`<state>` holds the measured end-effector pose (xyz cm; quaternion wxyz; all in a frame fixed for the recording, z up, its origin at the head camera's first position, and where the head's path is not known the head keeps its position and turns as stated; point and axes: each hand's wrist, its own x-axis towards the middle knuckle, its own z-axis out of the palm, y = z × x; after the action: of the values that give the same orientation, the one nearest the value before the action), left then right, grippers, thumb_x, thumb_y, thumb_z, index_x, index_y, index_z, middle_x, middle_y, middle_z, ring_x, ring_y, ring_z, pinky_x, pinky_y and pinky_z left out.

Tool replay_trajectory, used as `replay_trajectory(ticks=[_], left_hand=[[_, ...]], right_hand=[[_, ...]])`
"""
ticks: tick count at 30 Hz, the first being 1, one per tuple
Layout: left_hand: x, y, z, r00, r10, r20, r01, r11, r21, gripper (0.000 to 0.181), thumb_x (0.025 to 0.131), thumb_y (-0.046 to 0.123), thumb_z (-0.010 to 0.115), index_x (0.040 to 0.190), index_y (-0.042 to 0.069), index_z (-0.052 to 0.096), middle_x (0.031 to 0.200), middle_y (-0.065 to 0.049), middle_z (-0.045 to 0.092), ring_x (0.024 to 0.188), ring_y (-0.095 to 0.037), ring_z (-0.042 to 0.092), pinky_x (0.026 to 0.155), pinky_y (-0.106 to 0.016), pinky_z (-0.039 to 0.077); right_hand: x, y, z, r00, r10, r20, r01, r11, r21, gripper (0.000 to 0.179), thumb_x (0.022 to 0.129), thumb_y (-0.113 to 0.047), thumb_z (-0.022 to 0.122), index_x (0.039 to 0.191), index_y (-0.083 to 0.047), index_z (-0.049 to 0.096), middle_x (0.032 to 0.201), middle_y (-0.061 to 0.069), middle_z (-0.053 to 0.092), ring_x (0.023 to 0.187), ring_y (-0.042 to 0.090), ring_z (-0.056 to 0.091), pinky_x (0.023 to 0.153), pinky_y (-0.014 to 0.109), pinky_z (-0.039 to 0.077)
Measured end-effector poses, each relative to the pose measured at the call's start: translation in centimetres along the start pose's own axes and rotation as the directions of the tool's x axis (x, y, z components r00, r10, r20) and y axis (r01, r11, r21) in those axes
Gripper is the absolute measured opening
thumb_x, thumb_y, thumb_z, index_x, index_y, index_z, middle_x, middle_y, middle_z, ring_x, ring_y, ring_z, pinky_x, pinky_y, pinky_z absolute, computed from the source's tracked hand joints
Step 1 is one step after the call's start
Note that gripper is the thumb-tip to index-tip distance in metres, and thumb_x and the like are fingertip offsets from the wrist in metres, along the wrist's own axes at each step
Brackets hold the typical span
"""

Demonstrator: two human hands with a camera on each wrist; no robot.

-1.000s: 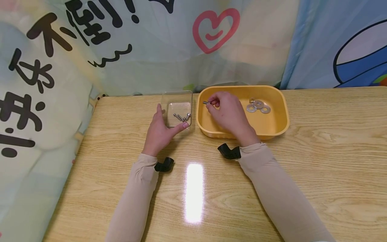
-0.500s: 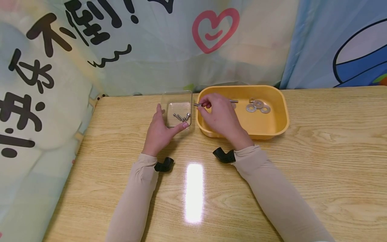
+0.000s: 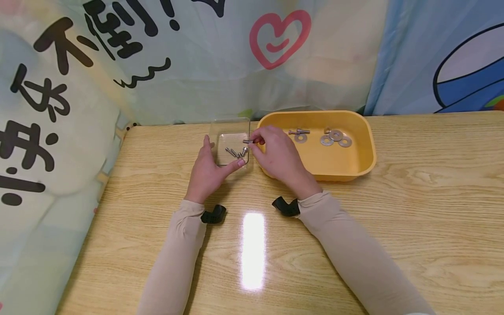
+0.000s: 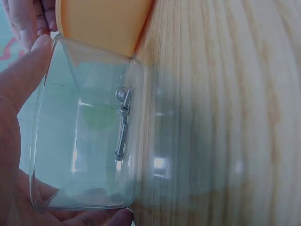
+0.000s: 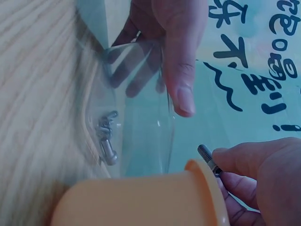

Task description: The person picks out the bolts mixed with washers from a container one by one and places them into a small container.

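Note:
My left hand (image 3: 212, 173) grips a clear plastic box (image 3: 232, 138) at its left side, the thumb (image 5: 185, 94) over the near rim and the other fingers around the outer wall. Several metal screws (image 4: 123, 122) lie on the box's bottom. Thumb and fingertips of my right hand (image 3: 280, 157) pinch another screw (image 5: 207, 157), its threaded end pointing out toward the box. In the head view that screw overlaps the box's right rim. Below the right hand is the left end of a yellow tray (image 3: 338, 167).
Inside the tray are a few more screws (image 3: 299, 131) and several flat washers (image 3: 335, 135). The box and tray stand side by side on a wooden table (image 3: 433, 197). A printed cloth (image 3: 197, 96) hangs along the table's back and left edges.
My right hand has moved left with the pinched screw, from over the tray to the box's right rim. Screws and a washer in the tray have come into view. The left hand has stayed put.

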<state>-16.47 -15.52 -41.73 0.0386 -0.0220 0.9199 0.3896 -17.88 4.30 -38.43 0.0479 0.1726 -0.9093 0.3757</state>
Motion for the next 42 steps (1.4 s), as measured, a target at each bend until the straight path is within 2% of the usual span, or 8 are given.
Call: replay_trajectory(ticks=[6,11,22,27,42], left_hand=[[0.0,0.0,0.0,1.0,0.01,-0.003,-0.01,1.0,0.009,0.127,0.078,0.063,0.078,0.16,0.0,0.004,0.155,-0.018,0.04,0.143,-0.035,0.037,0.115,-0.048,0.033],[0.0,0.0,0.0,1.0,0.01,-0.002,-0.01,1.0,0.014,0.127,0.078,0.064,0.077,0.161,0.001,0.004,0.156,-0.018,0.039,0.143,-0.035,0.037,0.115,-0.049,0.033],[-0.1,0.0,0.0,1.0,0.016,0.0,-0.016,1.0,0.011,0.126,0.079,0.063,0.077,0.16,0.0,0.004,0.156,-0.019,0.039,0.144,-0.034,0.036,0.115,-0.048,0.032],[0.0,0.0,0.0,1.0,0.02,0.001,-0.02,1.0,0.014,0.126,0.079,0.064,0.077,0.16,-0.001,0.004,0.156,-0.02,0.039,0.145,-0.034,0.035,0.116,-0.048,0.031],[-0.1,0.0,0.0,1.0,0.017,0.003,-0.017,1.0,0.01,0.125,0.08,0.061,0.077,0.16,-0.001,0.004,0.156,-0.021,0.037,0.146,-0.034,0.033,0.117,-0.047,0.03]], right_hand=[[0.0,0.0,0.7,0.999,-0.034,0.016,0.035,0.999,-0.02,0.015,0.097,-0.016,0.068,0.106,-0.005,0.07,0.102,0.009,0.064,0.097,0.025,0.058,0.089,0.04,0.047],[0.0,-0.1,1.0,0.998,-0.068,0.009,0.068,0.997,-0.048,0.012,0.096,-0.016,0.069,0.103,-0.006,0.072,0.098,0.008,0.065,0.093,0.025,0.057,0.083,0.04,0.047],[0.2,-0.2,1.4,0.997,-0.069,0.045,0.072,0.994,-0.084,0.013,0.097,-0.015,0.068,0.105,-0.006,0.073,0.106,0.008,0.068,0.103,0.026,0.055,0.089,0.04,0.048],[0.2,-0.2,1.6,0.996,-0.067,0.058,0.074,0.991,-0.111,0.013,0.096,-0.014,0.069,0.105,-0.006,0.073,0.108,0.008,0.069,0.103,0.026,0.054,0.086,0.04,0.048],[0.2,-0.2,1.6,0.995,-0.089,0.052,0.095,0.986,-0.136,0.013,0.096,-0.014,0.069,0.104,-0.005,0.073,0.11,0.01,0.068,0.105,0.028,0.054,0.086,0.04,0.049]])
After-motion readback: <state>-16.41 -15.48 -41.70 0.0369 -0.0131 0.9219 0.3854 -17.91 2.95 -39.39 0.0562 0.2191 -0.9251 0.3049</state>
